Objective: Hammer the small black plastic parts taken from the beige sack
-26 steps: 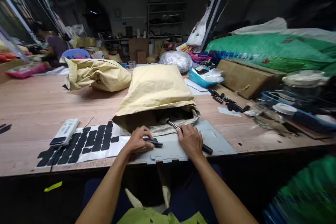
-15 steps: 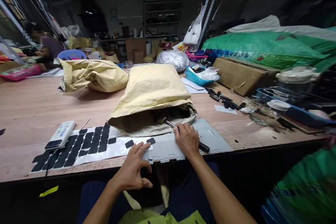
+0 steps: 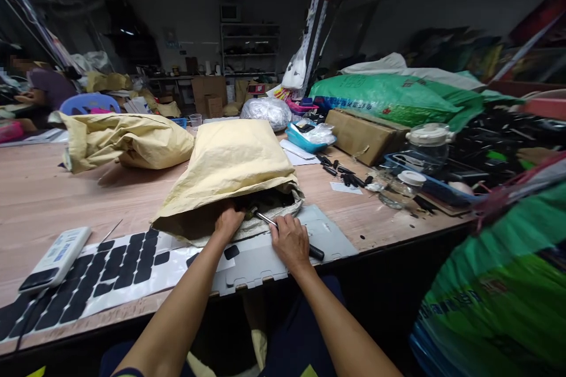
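A cream woven bag (image 3: pixel 241 153) lies on the table with its dark mouth facing me. My left hand (image 3: pixel 229 221) reaches into that mouth, and its fingers are hidden inside. My right hand (image 3: pixel 290 241) is closed over a tool with a shiny metal shaft (image 3: pixel 266 218) and a black handle (image 3: pixel 316 253). The tool's far end, dark and partly yellowish, rests at the bag's lip, near my left hand. Under my right hand is a flat grey sheet (image 3: pixel 329 232). A white sheet bearing black rounded-square stickers (image 3: pixel 132 253) lies to the left.
A second cream bag (image 3: pixel 132 141) lies at the left. A white device with a cord (image 3: pixel 57 259) stands near the front left. Small black pieces (image 3: pixel 345 174), a cardboard box (image 3: pixel 360 135), jars (image 3: pixel 428 144) and green sacks (image 3: pixel 384 94) occupy the right. A person sits far left.
My left hand has gone from above the table edge forward into the bag's mouth. My right hand stays on the tool. The view has turned to the right.
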Motion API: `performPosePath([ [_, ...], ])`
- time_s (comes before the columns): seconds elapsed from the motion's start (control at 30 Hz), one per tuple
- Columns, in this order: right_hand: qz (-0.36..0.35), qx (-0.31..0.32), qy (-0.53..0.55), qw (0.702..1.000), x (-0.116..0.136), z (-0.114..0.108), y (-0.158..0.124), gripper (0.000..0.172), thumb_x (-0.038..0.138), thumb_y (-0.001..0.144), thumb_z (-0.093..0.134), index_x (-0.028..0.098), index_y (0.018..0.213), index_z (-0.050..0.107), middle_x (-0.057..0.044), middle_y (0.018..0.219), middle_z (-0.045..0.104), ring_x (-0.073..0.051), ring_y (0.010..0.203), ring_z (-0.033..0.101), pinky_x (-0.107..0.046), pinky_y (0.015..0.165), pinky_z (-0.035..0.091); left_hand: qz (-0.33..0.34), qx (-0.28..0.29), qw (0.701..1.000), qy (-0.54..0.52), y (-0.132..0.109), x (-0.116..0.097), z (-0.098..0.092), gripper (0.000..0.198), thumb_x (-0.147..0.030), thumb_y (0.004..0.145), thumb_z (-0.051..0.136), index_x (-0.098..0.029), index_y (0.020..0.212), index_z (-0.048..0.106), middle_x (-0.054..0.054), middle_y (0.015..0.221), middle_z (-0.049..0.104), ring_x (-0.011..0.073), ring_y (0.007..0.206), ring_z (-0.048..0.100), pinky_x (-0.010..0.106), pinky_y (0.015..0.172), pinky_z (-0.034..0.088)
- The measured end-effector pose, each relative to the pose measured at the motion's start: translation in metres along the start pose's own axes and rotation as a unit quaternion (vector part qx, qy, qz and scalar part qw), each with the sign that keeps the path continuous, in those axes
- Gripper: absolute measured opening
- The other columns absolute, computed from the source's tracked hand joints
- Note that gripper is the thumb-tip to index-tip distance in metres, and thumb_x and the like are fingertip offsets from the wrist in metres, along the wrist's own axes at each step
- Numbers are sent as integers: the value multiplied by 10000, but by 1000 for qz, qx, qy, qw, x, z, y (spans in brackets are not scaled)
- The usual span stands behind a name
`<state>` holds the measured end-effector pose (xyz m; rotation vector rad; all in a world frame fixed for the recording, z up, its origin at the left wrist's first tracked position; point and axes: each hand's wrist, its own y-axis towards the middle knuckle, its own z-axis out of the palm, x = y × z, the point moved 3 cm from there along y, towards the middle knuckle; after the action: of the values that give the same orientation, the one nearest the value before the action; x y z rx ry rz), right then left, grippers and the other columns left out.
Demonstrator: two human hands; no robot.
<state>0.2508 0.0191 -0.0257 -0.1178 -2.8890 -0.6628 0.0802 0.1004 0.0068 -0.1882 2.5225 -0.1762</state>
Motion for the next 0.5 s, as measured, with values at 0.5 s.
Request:
performPosePath([
  [0.5,13,23,-7,1000,-1,2,3,170,373,920,576,217,955,633,-52,968,622,-204,902,512,-317,730,292,176,6,975,-134,-39,87,-19,261,-363,719,679,-192,907,736,20,835,716,182,764,625,249,678,443],
])
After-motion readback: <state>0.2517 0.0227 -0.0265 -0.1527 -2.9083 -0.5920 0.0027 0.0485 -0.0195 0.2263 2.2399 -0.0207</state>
